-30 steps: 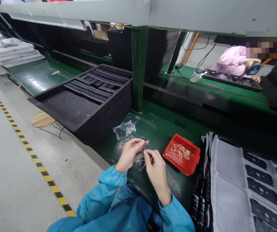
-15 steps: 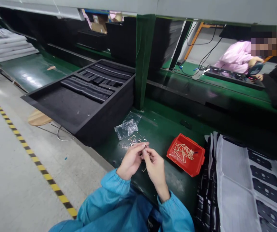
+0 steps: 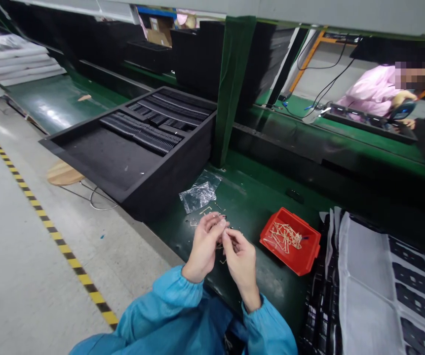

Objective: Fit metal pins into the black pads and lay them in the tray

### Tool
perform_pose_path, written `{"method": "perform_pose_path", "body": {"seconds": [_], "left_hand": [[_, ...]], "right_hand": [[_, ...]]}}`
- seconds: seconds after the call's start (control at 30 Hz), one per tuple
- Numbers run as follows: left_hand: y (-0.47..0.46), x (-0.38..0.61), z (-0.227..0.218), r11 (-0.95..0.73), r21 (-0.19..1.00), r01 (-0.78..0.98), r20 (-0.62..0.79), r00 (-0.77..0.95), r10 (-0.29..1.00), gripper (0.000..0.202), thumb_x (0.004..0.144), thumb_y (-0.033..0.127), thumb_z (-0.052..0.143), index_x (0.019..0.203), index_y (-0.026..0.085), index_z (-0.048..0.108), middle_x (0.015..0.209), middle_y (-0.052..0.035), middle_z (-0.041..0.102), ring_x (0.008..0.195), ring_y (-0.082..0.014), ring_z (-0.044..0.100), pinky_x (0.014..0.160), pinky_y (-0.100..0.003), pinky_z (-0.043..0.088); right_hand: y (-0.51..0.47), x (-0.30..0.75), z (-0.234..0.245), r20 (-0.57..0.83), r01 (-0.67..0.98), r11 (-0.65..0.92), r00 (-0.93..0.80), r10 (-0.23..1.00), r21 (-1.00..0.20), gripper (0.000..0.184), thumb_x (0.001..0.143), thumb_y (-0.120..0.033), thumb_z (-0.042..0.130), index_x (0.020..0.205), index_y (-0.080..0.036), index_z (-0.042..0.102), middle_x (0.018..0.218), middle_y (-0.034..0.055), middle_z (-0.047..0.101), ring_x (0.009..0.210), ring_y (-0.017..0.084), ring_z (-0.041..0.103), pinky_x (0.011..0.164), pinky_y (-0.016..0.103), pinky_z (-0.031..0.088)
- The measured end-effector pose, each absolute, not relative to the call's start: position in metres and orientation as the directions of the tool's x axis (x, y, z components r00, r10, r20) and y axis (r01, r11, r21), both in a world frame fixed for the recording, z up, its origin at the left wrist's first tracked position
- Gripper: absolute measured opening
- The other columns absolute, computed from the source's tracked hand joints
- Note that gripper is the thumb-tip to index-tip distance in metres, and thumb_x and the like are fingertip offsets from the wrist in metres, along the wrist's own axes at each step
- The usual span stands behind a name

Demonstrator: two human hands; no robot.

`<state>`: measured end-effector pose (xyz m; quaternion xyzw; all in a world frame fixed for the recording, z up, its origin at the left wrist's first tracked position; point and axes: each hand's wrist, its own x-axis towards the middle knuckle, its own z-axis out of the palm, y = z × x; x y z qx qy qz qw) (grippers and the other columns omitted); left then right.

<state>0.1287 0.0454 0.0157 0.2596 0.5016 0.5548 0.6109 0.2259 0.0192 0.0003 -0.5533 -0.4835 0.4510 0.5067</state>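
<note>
Yellow-and-black floor tape (image 3: pixel 64 249) runs down the left of our view, with a round wooden stool seat (image 3: pixel 64 173) beyond it and a black foam tray (image 3: pixel 168 187) of ribbed strips jutting into the aisle from the green desk (image 3: pixel 267 197), a clear plastic bag (image 3: pixel 200 192) lying just past the tray's corner. Our left hand (image 3: pixel 205 246) and right hand (image 3: pixel 240 268) meet over the desk, their fingertips (image 3: pixel 219 223) pinched on something small, mostly hidden, between the bag and the bin; it may be one of the thin tan pieces (image 3: pixel 205 210) scattered nearby, though we cannot tell. We would do best to keep our wrists low and the pinch steady so that nothing springs loose. To our right sits a red plastic bin (image 3: pixel 310 241) heaped with more tan pieces (image 3: pixel 284 236), then a grey sheet (image 3: pixel 360 301) beside black cut-outs (image 3: pixel 415 281). Compared with the earlier frame, everything sits further right in view, and our hands are drawn closer together
</note>
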Motion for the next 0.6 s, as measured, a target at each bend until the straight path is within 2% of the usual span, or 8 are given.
{"method": "perform_pose_path", "body": {"seconds": [0.07, 0.13, 0.23, 0.3, 0.37, 0.43, 0.5, 0.6], "left_hand": [[0.043, 0.127, 0.016, 0.134, 0.946, -0.296, -0.206, -0.230, 0.951, 0.053, 0.087, 0.032, 0.078, 0.137, 0.027, 0.059, 0.146, -0.0122, 0.056, 0.127, -0.0265, 0.063, 0.103, -0.042, 0.055], [0.041, 0.121, 0.019, 0.034, 0.990, -0.140, -0.072, -0.274, 0.959, 0.040, 0.084, 0.030, 0.081, 0.123, 0.029, 0.071, 0.157, -0.0083, 0.047, 0.146, -0.0306, 0.046, 0.121, -0.049, 0.039], [0.041, 0.110, 0.027, -0.067, 0.997, 0.046, 0.075, -0.203, 0.976, 0.005, 0.080, 0.023, 0.083, 0.084, 0.026, 0.083, 0.154, -0.0040, 0.054, 0.158, -0.0343, 0.025, 0.131, -0.052, 0.014], [0.043, 0.104, 0.031, -0.106, 0.989, 0.103, 0.121, -0.148, 0.982, 0.008, 0.077, 0.020, 0.084, 0.078, 0.028, 0.084, 0.146, -0.0036, 0.064, 0.156, -0.0350, 0.029, 0.130, -0.052, 0.016], [0.045, 0.100, 0.031, -0.125, 0.985, 0.118, 0.141, -0.140, 0.980, 0.007, 0.074, 0.020, 0.085, 0.075, 0.027, 0.083, 0.130, -0.0057, 0.074, 0.140, -0.0343, 0.049, 0.122, -0.050, 0.033], [0.049, 0.098, 0.026, -0.126, 0.987, 0.099, 0.144, -0.209, 0.967, 0.005, 0.079, 0.024, 0.082, 0.074, 0.023, 0.080, 0.102, -0.0065, 0.078, 0.109, -0.0281, 0.066, 0.102, -0.042, 0.050], [0.054, 0.094, 0.020, -0.128, 0.990, 0.055, 0.139, -0.351, 0.926, 0.013, 0.089, 0.031, 0.074, 0.081, 0.021, 0.076, 0.082, -0.0029, 0.072, 0.081, -0.0197, 0.066, 0.080, -0.032, 0.054], [0.062, 0.086, 0.018, -0.153, 0.987, -0.040, 0.110, -0.518, 0.848, 0.022, 0.097, 0.041, 0.065, 0.096, 0.021, 0.070, 0.075, 0.0021, 0.064, 0.065, -0.0127, 0.058, 0.065, -0.023, 0.049]], "right_hand": [[0.018, 0.226, 0.002, -0.002, 0.084, -0.012, 0.122, 0.993, -0.996, 0.025, 0.096, -0.040, 0.063, 0.101, -0.020, 0.077, 0.088, 0.0058, 0.079, 0.071, 0.016, 0.070, 0.066, 0.027, 0.056], [0.017, 0.228, 0.003, 0.006, 0.090, -0.005, 0.118, 0.993, -0.996, 0.025, 0.096, -0.040, 0.063, 0.099, -0.020, 0.077, 0.088, 0.0060, 0.079, 0.070, 0.016, 0.070, 0.064, 0.026, 0.056], [0.018, 0.230, 0.004, 0.018, 0.106, 0.006, 0.114, 0.993, -0.994, 0.024, 0.096, -0.039, 0.062, 0.098, -0.020, 0.077, 0.088, 0.0060, 0.079, 0.069, 0.015, 0.070, 0.062, 0.025, 0.055], [0.019, 0.229, 0.004, 0.029, 0.125, 0.015, 0.109, 0.994, -0.992, 0.023, 0.096, -0.037, 0.061, 0.099, -0.020, 0.077, 0.086, 0.0052, 0.078, 0.066, 0.015, 0.068, 0.061, 0.024, 0.055], [0.019, 0.227, 0.005, 0.043, 0.152, 0.028, 0.095, 0.995, -0.988, 0.022, 0.095, -0.036, 0.062, 0.098, -0.020, 0.077, 0.083, 0.0044, 0.077, 0.064, 0.014, 0.068, 0.060, 0.025, 0.055], [0.014, 0.228, 0.009, 0.063, 0.188, 0.047, 0.082, 0.995, -0.981, 0.020, 0.093, -0.036, 0.064, 0.093, -0.021, 0.078, 0.080, 0.0038, 0.077, 0.064, 0.015, 0.068, 0.060, 0.025, 0.055], [0.003, 0.236, 0.015, 0.093, 0.237, 0.065, 0.105, 0.990, -0.969, 0.018, 0.091, -0.036, 0.068, 0.090, -0.022, 0.079, 0.080, 0.0040, 0.077, 0.065, 0.016, 0.068, 0.060, 0.025, 0.054], [-0.018, 0.264, 0.022, 0.144, 0.324, 0.048, 0.279, 0.949, -0.945, 0.017, 0.090, -0.037, 0.071, 0.092, -0.023, 0.080, 0.088, 0.0060, 0.078, 0.073, 0.017, 0.069, 0.068, 0.027, 0.055]]}}
